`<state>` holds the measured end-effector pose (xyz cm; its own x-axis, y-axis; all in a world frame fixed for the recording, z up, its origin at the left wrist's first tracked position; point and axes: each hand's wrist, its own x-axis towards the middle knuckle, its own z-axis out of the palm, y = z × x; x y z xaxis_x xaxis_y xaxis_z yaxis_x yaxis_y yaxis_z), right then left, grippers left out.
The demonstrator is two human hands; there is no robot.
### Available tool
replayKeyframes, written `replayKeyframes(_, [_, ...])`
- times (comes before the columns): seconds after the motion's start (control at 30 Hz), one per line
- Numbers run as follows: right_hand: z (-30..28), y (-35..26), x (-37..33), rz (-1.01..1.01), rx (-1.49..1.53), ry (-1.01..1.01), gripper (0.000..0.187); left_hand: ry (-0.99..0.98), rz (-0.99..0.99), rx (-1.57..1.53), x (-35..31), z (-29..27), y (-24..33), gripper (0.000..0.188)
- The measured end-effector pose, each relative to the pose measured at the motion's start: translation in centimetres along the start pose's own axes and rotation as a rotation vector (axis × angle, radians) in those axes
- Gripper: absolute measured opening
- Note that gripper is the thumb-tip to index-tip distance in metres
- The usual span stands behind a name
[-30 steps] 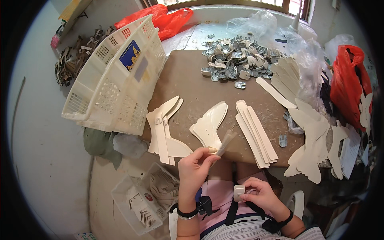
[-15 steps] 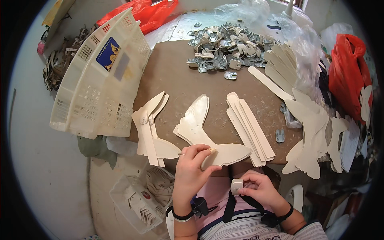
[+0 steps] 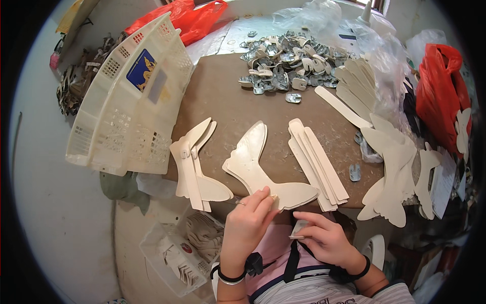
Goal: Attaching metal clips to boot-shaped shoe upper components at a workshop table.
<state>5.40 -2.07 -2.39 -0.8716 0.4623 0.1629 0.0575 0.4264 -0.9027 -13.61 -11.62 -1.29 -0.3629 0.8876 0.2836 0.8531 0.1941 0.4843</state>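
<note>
My right hand [image 3: 326,238] pinches a small cream-covered buckle [image 3: 298,229] in front of my lap, turned so that it shows partly edge-on. Just left of it, my left hand [image 3: 249,223] is closed, with a small tan piece [image 3: 275,201] at its fingertips; its kind is not clear. Behind the left fingers lies a stack of cream curved leather pieces [image 3: 253,169] at the table's near edge. To its left is another cream stack [image 3: 190,175] with a strap and a buckle on it. Several straight cream strips [image 3: 319,164] lie to the right.
A heap of metal and cream buckles [image 3: 288,61] covers the back of the brown table [image 3: 217,86]. A white plastic basket [image 3: 121,106] leans at the left. More cream pieces [image 3: 390,167] and a red bag [image 3: 441,91] are at the right. A lower crate [image 3: 177,253] holds cut pieces.
My left hand has shifted slightly right and down, nearer my right hand. The buckle in my right hand has moved up a little and tilted from face-on to nearly edge-on.
</note>
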Motion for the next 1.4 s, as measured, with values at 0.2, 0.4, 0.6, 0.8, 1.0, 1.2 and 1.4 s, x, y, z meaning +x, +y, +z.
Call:
replayKeyframes(0.2, [1.2,0.4,0.7,-0.005,-0.171,0.070,0.017,0.054,0.051,0.018,-0.8,0.6,-0.5,0.024])
replayKeyframes(0.4, [1.4,0.4,0.6,0.006,-0.166,0.079,0.015,0.098,0.052,0.026,-0.7,0.3,-0.7,0.022])
replayKeyframes(0.6, [1.5,0.0,0.6,0.033,-0.161,0.085,0.016,0.223,-0.332,-0.238,-0.7,-0.6,-2.4,0.018])
replayKeyframes(0.8, [2.4,0.1,1.6,0.035,-0.119,0.097,0.018,0.883,-0.493,-0.579,-1.2,-5.0,-3.5,0.026])
replayKeyframes(1.0, [2.5,-0.7,1.9,0.180,0.183,0.105,0.016,0.971,-0.095,-0.243,-3.5,-5.9,-1.0,0.020])
replayKeyframes(1.2, [-0.6,0.2,-0.8,0.442,1.238,-0.047,0.038,0.259,0.480,0.005,-4.5,-6.3,3.7,0.011])
replayKeyframes(1.4, [-4.4,-2.0,-2.9,0.467,1.073,-0.120,0.035,0.040,0.700,-0.309,-3.0,-4.4,9.1,0.019])
